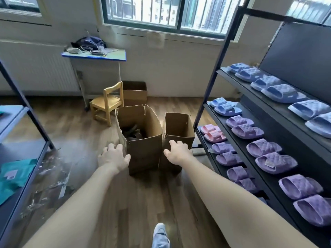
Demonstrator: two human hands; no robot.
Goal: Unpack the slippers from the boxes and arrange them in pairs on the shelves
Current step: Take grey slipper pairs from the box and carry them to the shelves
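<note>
From the head camera, most of the job looks done: the shelves (pixel 250 91) on the right already carry blue slippers (pixel 279 92), purple slippers (pixel 275 161) and pink slippers (pixel 213 133) set side by side in pairs; on the floor the middle box (pixel 145 149) still holds dark slippers (pixel 133 133) at its bottom, so those are likely what remains; the right box (pixel 179 126), touching it, shows no contents, and a third box (pixel 135 93) stands behind, its inside hidden; the left hand (pixel 112 156) reaches by the middle box's near corner, the right hand (pixel 177 151) toward the right box's near rim, both loosely spread and holding nothing.
</note>
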